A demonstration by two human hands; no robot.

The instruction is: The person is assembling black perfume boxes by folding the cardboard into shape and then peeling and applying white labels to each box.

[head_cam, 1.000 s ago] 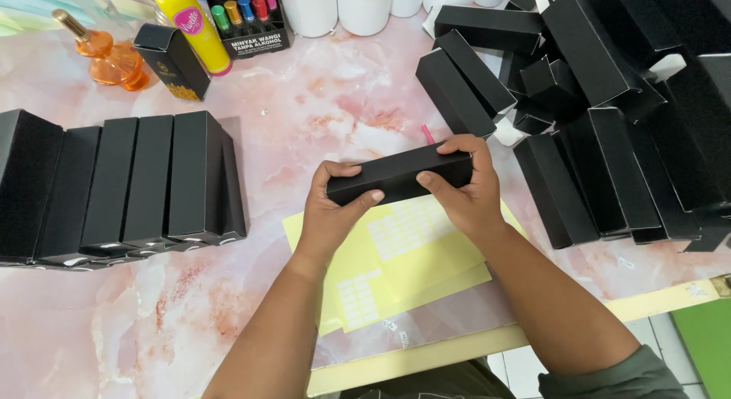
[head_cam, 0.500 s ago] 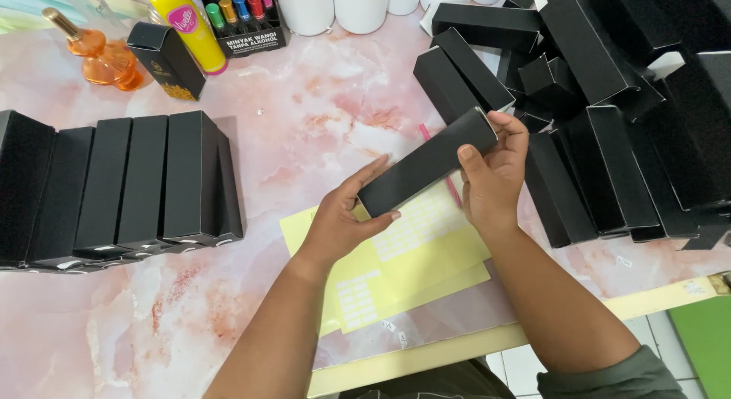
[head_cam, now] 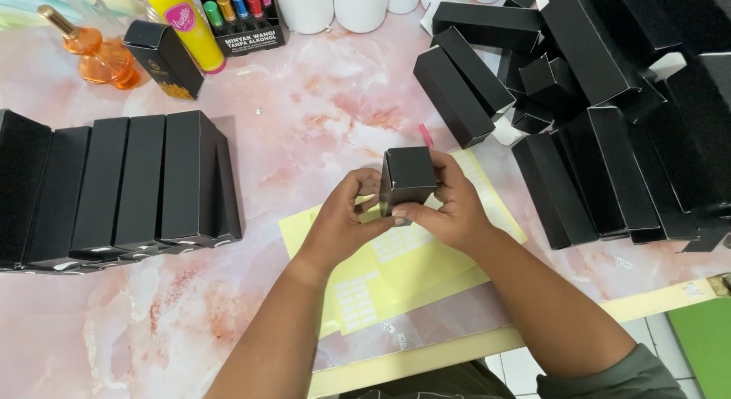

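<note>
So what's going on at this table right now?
A person holds a small black box upright in both hands, left hand and right hand, above yellow label sheets on a pink marble table. A neat row of black boxes lies on the left, and a loose pile of boxes on the right. At the far edge sit an orange bottle and a marker pack.

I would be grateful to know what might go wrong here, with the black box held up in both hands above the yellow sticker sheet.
1. The black box stands on end between the left hand and right hand; squeezing might dent its thin card walls.
2. The loose pile of black boxes crowds the right forearm; a nudge could topple some.
3. The yellow sticker sheet lies under both wrists and may crease or slide.
</note>
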